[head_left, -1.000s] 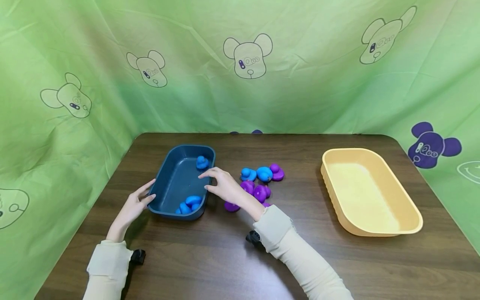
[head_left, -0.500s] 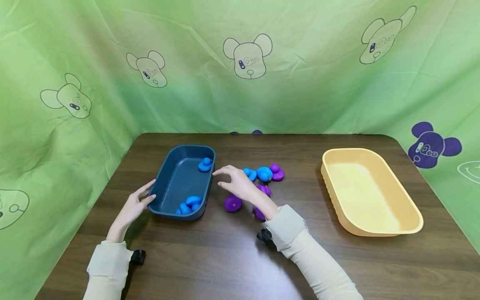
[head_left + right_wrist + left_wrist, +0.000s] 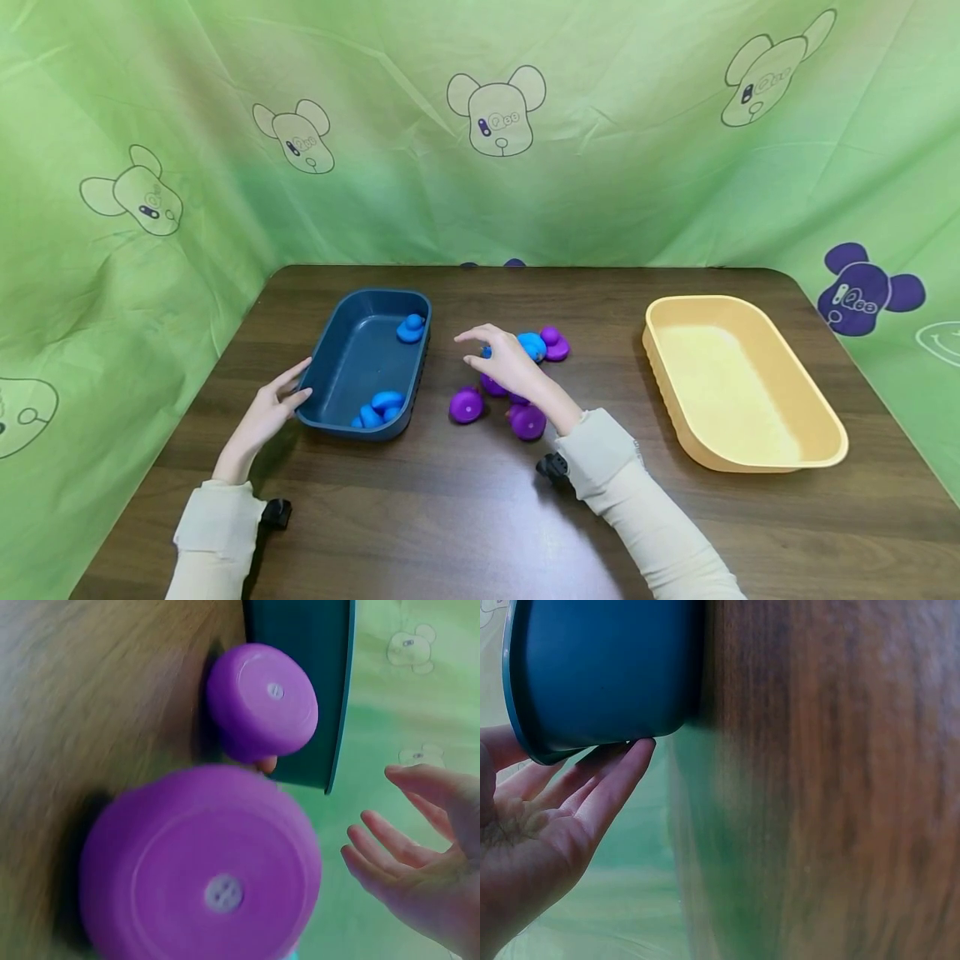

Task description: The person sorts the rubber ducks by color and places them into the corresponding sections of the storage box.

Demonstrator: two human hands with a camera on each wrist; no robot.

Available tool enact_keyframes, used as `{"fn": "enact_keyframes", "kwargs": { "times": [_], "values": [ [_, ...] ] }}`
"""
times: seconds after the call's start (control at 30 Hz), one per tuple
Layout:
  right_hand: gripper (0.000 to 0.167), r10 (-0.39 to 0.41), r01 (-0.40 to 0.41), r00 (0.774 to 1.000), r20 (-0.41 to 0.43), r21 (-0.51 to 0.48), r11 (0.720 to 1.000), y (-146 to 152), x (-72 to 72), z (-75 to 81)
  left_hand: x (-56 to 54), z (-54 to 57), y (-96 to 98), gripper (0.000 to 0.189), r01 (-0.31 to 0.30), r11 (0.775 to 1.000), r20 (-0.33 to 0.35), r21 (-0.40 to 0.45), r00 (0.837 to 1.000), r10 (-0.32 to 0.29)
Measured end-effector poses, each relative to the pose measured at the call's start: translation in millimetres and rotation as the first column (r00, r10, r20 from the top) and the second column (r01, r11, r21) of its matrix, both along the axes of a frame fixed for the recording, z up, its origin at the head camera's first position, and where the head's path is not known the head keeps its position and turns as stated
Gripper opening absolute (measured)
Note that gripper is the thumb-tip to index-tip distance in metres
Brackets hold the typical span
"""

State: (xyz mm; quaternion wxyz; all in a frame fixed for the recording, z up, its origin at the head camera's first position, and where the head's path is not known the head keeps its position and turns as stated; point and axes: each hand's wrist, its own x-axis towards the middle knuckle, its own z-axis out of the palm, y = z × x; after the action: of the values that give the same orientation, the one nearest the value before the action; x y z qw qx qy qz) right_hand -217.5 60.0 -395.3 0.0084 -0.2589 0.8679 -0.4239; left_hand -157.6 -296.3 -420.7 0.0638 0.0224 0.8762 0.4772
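brown wood-grain table [image 3: 390,517] bears a cream plastic basin [image 3: 735,392] right and a dark-blue plastic basin [image 3: 365,354] left, its left rim pinched by the left hand [image 3: 262,414], likely for steadiness; the right hand [image 3: 504,360], grasping nothing, hangs near central purple rubber ducks [image 3: 467,406] and blue rubber ducks [image 3: 532,346], more inside the dark-blue basin.

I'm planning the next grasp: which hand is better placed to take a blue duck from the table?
Probably the right hand: it is empty, fingers parted, close to a blue duck on the table. The left hand touches the tub, on the side away from that duck.
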Motion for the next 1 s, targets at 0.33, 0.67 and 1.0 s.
{"fn": "enact_keyframes", "kwargs": {
  "times": [0.33, 0.67, 1.0],
  "values": [
    [0.031, -0.054, 0.054, 0.998, -0.011, 0.008, 0.999, 21.7, -3.7, -2.9, -0.5, 0.7, 0.3, 0.050, 0.001, 1.000, -0.009, -0.006, 1.000, -0.001],
    [0.030, -0.101, 0.102, 0.994, -0.032, 0.017, 0.995, 39.9, -3.4, -4.4, -0.7, 0.5, 0.0, 0.050, -0.007, 1.000, -0.009, -0.011, 1.000, 0.007],
    [0.029, -0.130, 0.132, 0.988, -0.080, 0.030, 0.991, 55.6, -2.8, -10.6, 0.1, -0.7, -0.3, 0.050, -0.004, 1.000, -0.025, -0.029, 1.000, 0.003]
  ]
}}
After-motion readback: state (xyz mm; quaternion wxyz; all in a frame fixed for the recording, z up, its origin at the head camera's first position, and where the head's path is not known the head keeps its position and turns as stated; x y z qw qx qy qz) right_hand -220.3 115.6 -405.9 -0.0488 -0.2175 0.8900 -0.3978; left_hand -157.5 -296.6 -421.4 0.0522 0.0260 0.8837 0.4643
